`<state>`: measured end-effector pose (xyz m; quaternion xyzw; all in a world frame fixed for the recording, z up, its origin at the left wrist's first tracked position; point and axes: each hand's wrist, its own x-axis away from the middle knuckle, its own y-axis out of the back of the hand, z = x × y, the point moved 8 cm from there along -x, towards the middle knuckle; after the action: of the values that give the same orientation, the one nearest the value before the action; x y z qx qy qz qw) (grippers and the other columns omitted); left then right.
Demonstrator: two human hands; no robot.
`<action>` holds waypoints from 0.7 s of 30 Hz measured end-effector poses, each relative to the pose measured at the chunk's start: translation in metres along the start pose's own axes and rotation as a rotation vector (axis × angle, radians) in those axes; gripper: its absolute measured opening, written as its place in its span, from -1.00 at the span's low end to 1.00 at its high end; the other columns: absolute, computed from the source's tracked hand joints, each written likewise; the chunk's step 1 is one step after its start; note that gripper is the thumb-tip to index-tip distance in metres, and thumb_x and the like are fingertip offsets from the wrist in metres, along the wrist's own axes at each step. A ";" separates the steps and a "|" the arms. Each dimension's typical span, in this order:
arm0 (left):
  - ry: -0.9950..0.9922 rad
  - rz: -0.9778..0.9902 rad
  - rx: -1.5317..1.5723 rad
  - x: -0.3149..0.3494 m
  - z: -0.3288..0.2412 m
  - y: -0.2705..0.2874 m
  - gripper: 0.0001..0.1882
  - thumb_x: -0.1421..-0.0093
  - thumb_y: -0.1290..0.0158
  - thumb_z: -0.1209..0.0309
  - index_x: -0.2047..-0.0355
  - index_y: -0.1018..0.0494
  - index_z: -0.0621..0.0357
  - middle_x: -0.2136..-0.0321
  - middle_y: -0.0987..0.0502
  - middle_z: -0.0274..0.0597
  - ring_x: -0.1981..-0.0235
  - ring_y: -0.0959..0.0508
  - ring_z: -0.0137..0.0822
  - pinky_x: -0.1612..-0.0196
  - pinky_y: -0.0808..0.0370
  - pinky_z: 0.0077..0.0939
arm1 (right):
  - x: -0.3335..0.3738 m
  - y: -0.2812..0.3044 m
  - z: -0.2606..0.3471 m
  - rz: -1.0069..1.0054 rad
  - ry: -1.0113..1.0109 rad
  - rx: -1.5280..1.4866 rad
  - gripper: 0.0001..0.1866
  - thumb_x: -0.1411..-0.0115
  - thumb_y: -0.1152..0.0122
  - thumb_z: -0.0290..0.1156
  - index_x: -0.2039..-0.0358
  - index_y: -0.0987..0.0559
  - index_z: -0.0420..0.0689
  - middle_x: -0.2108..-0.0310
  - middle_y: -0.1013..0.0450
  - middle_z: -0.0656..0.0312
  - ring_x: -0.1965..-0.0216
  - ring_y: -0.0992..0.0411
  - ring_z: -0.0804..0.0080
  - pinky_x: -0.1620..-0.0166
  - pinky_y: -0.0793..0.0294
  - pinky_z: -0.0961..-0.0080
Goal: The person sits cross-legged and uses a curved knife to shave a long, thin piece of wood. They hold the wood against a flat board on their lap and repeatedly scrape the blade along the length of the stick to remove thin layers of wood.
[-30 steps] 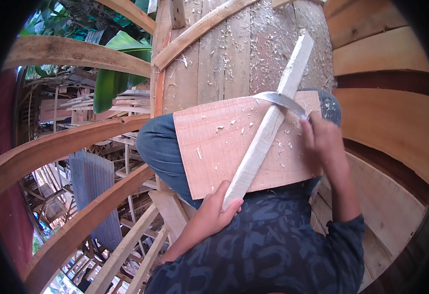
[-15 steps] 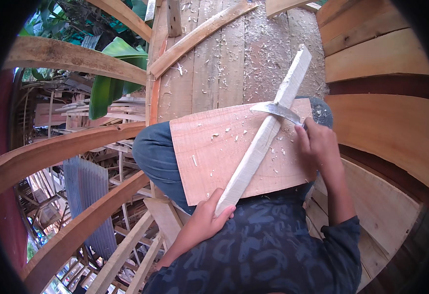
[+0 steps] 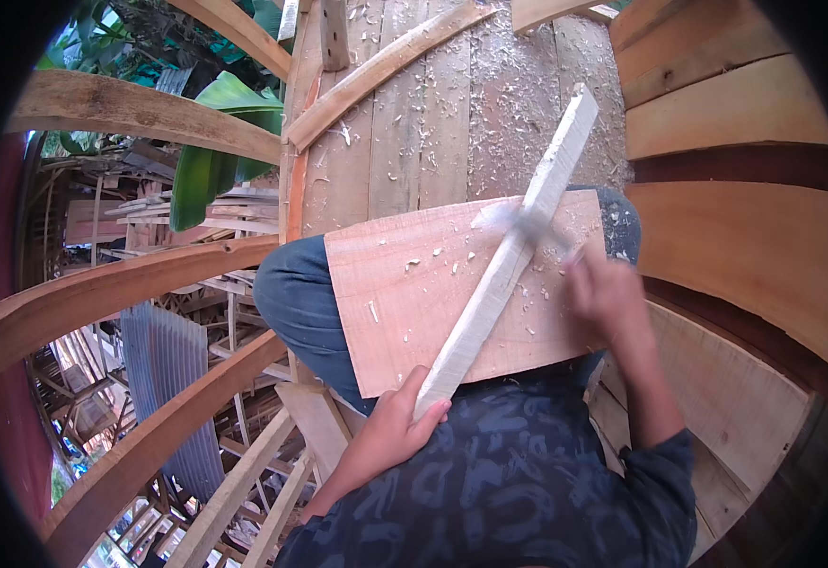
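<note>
A pale, squared wooden stick [image 3: 490, 292] slants from my lap up to the far right, over a flat reddish board [image 3: 386, 317] resting across my thighs. My left hand [image 3: 403, 417] is wrapped round the stick's near end. In my right hand [image 3: 608, 295], closed on its handle, is a curved knife [image 3: 526, 223]; its blade crosses the stick about midway and is smeared by motion. Small curled shavings [image 3: 412, 263] lie on the board on both sides of the stick.
Beyond my knees, a plank floor [image 3: 395, 161] is strewn with shavings, and a long wooden strip [image 3: 390, 74] lies on it. Curved timber ribs [image 3: 130, 282] stand at the left, with a corrugated sheet [image 3: 173, 398] below. Broad planks [image 3: 736, 256] form the right side.
The knife and my right hand have moved slightly left and nearer to me along the stick. My left hand stays at the near end.
</note>
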<state>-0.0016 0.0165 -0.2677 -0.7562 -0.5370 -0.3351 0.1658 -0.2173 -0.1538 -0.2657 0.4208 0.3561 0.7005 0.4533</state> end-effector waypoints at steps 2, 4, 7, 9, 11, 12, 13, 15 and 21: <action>-0.003 0.008 0.028 -0.002 -0.003 -0.003 -0.71 -0.20 0.03 0.42 0.13 -0.24 0.33 0.51 -0.51 -0.09 0.44 -0.56 -0.35 0.32 -0.45 -0.49 | -0.008 0.010 -0.006 -0.065 0.041 -0.015 -0.64 -0.16 -0.03 -0.13 0.55 -0.37 -0.19 0.69 -0.38 -0.06 0.59 -0.41 -0.06 0.50 -0.37 0.14; 0.009 0.027 0.049 -0.004 -0.004 -0.005 -0.71 -0.20 0.03 0.42 0.14 -0.24 0.33 0.50 -0.51 -0.09 0.45 -0.55 -0.37 0.33 -0.45 -0.50 | 0.009 -0.001 0.007 -0.067 0.065 -0.040 -0.65 -0.16 -0.04 -0.14 0.56 -0.37 -0.18 0.68 -0.39 -0.05 0.60 -0.41 -0.04 0.51 -0.37 0.15; 0.042 0.035 0.083 -0.003 0.001 -0.002 -0.71 -0.20 0.03 0.43 0.13 -0.24 0.33 0.49 -0.50 -0.08 0.46 -0.54 -0.39 0.33 -0.45 -0.51 | 0.016 -0.005 0.026 -0.007 0.173 -0.012 -0.66 -0.15 -0.04 -0.15 0.55 -0.39 -0.19 0.67 -0.39 -0.06 0.59 -0.41 -0.05 0.49 -0.38 0.14; 0.047 0.016 0.137 0.000 0.005 -0.004 -0.71 -0.21 0.03 0.43 0.13 -0.24 0.34 0.48 -0.50 -0.08 0.46 -0.53 -0.40 0.34 -0.45 -0.52 | -0.012 0.011 -0.008 -0.084 0.015 0.031 -0.67 -0.15 -0.04 -0.16 0.56 -0.40 -0.18 0.67 -0.40 -0.06 0.58 -0.42 -0.06 0.48 -0.38 0.12; 0.004 0.028 0.111 -0.005 -0.004 -0.006 -0.71 -0.21 0.03 0.43 0.12 -0.24 0.34 0.49 -0.50 -0.10 0.46 -0.52 -0.42 0.34 -0.45 -0.54 | -0.001 0.003 -0.001 -0.079 0.022 -0.004 -0.67 -0.15 -0.04 -0.16 0.56 -0.39 -0.18 0.67 -0.39 -0.07 0.58 -0.42 -0.06 0.48 -0.37 0.11; -0.017 0.035 0.095 -0.007 -0.008 -0.007 -0.70 -0.21 0.03 0.43 0.11 -0.24 0.34 0.49 -0.49 -0.11 0.46 -0.52 -0.43 0.34 -0.45 -0.55 | 0.007 0.000 0.004 -0.079 0.022 -0.025 -0.67 -0.15 -0.04 -0.16 0.56 -0.39 -0.18 0.67 -0.39 -0.07 0.58 -0.42 -0.06 0.48 -0.37 0.11; 0.001 0.041 0.095 -0.005 -0.005 -0.006 -0.70 -0.21 0.04 0.44 0.11 -0.24 0.35 0.49 -0.49 -0.12 0.46 -0.52 -0.43 0.34 -0.44 -0.55 | 0.012 -0.005 0.021 -0.032 0.163 0.003 -0.66 -0.15 -0.04 -0.16 0.56 -0.39 -0.19 0.67 -0.39 -0.07 0.58 -0.42 -0.06 0.49 -0.37 0.11; 0.035 0.053 0.097 -0.002 0.002 -0.004 -0.70 -0.21 0.04 0.44 0.10 -0.23 0.35 0.49 -0.49 -0.13 0.47 -0.51 -0.44 0.34 -0.44 -0.56 | 0.010 -0.003 0.022 -0.030 0.113 -0.026 -0.66 -0.15 -0.04 -0.17 0.57 -0.39 -0.19 0.67 -0.39 -0.07 0.58 -0.42 -0.06 0.49 -0.37 0.11; 0.005 0.037 0.143 -0.005 -0.003 -0.006 -0.69 -0.21 0.04 0.43 0.10 -0.24 0.33 0.54 -0.48 -0.16 0.47 -0.50 -0.43 0.35 -0.43 -0.54 | 0.013 -0.004 0.032 -0.034 0.205 0.040 -0.65 -0.15 -0.05 -0.15 0.57 -0.38 -0.20 0.67 -0.39 -0.05 0.59 -0.42 -0.03 0.50 -0.38 0.14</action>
<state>-0.0090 0.0134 -0.2690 -0.7513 -0.5451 -0.2947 0.2272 -0.1899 -0.1370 -0.2532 0.3500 0.4215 0.7248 0.4177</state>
